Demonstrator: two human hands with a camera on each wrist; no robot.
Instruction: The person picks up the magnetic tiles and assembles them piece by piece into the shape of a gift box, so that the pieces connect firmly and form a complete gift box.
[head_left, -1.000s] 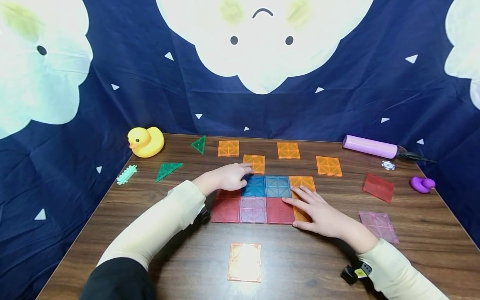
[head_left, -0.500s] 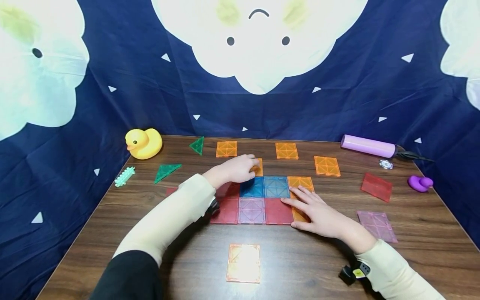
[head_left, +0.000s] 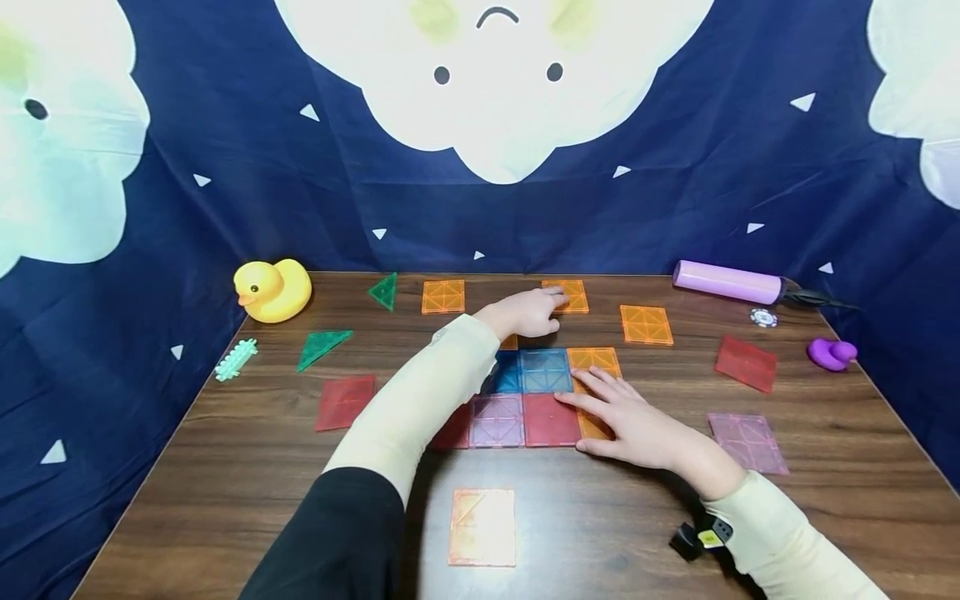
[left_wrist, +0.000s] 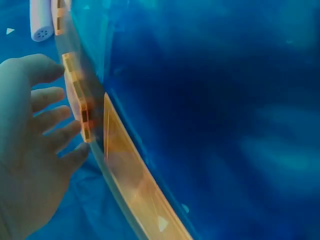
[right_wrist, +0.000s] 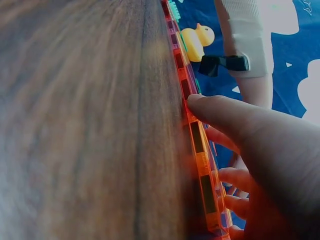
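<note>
Left grip (head_left: pixel 527 313) uncurled, empty | shifted from near tile (head_left: pixel 510 342) to far tile (head_left: pixel 577 292) | right grip (head_left: pixel 636 423) splayed on block (head_left: pixel 536 400) | likely choosing

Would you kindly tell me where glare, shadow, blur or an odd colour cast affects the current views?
Head: glare whitens the near tile, and a shadow darkens the table beside the left arm. Left wrist: strong blue cast, with the orange tile by the left hand looking blurred. Right wrist: the closest wood grain is soft.
</note>
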